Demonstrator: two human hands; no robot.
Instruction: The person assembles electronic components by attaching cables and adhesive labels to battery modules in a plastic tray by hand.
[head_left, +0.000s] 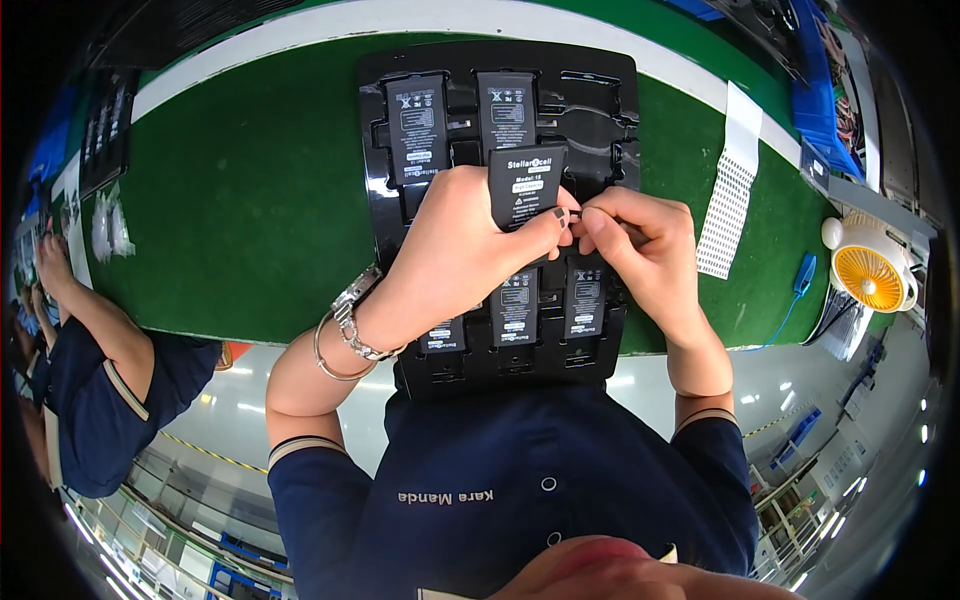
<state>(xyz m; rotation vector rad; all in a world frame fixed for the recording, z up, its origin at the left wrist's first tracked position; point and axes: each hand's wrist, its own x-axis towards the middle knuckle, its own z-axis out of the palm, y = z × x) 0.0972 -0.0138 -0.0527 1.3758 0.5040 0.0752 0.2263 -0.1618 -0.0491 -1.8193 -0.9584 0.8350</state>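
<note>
While a person's left grip clasps a flat black battery over the middle of a glossy black tray, thumb across its face, the right grip pinches a small dark strip by the battery's lower corner. Other batteries lie in the tray's recesses. Beneath the tray spreads a green desk, with a white band along the side beyond the tray. Right of the tray lie a white sheet bearing rows of dark marks and a blue-ended cable; farther right stands a white fan with an orange-yellow middle. Well left of the tray are clear packets and a co-worker in a dark shirt. Nearer the wearer than the tray, a pale, shiny floor carries yellow-and-dark tape and light reflections.
</note>
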